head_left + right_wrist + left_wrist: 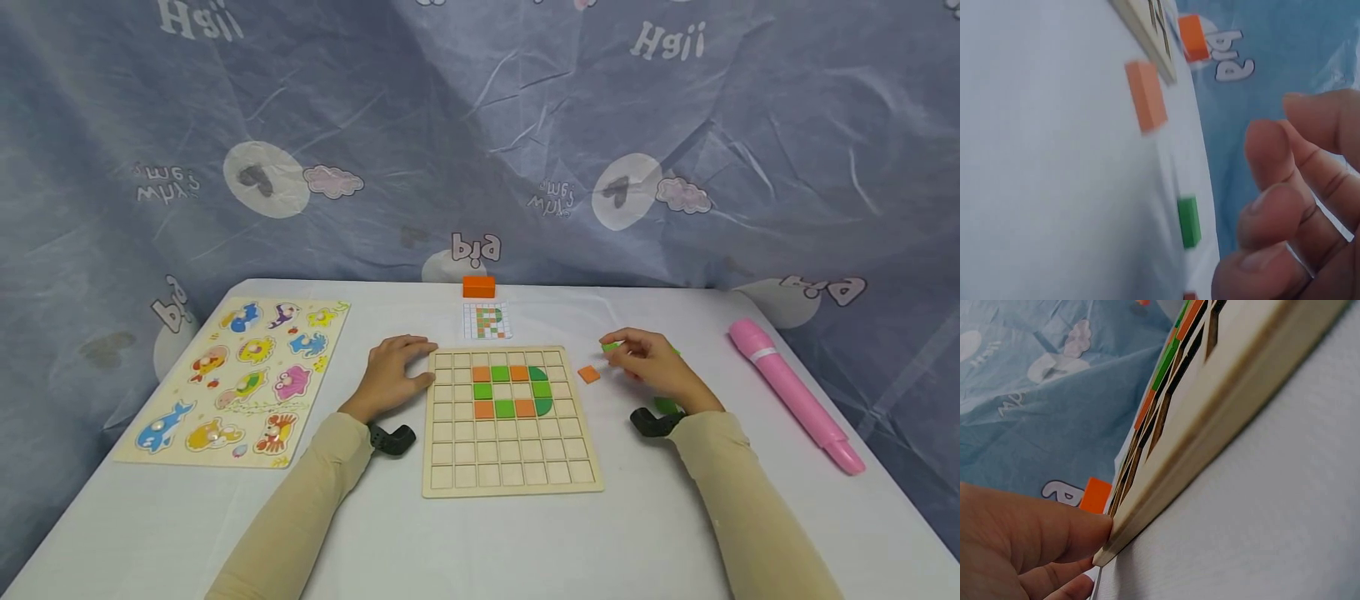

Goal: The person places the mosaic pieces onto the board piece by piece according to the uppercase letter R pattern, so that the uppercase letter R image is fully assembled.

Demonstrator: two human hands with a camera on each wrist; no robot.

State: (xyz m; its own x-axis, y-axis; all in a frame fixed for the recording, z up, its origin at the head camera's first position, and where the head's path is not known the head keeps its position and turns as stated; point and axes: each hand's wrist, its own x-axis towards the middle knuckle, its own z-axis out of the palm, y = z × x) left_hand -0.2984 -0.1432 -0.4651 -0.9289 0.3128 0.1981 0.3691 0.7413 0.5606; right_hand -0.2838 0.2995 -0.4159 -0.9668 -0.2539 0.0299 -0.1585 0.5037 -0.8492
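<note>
Grid board (510, 452) at centre, coloured tiles (519, 373) in its upper cells

Board flat on white table (375, 533); orange and green tiles make a ring. Left hand (393, 375) touches the board's upper-left corner, fingers relaxed, thumb spread from forefinger. Right hand (652, 362), right of centre: fingers loosely bent, a gap between thumb and fingertips, nothing held. Near it, a loose orange tile (588, 374) and a loose green tile (1189, 222). Pattern card (487, 322) and orange block (478, 287) at upper centre; animal puzzle (204, 392) at left.
</note>
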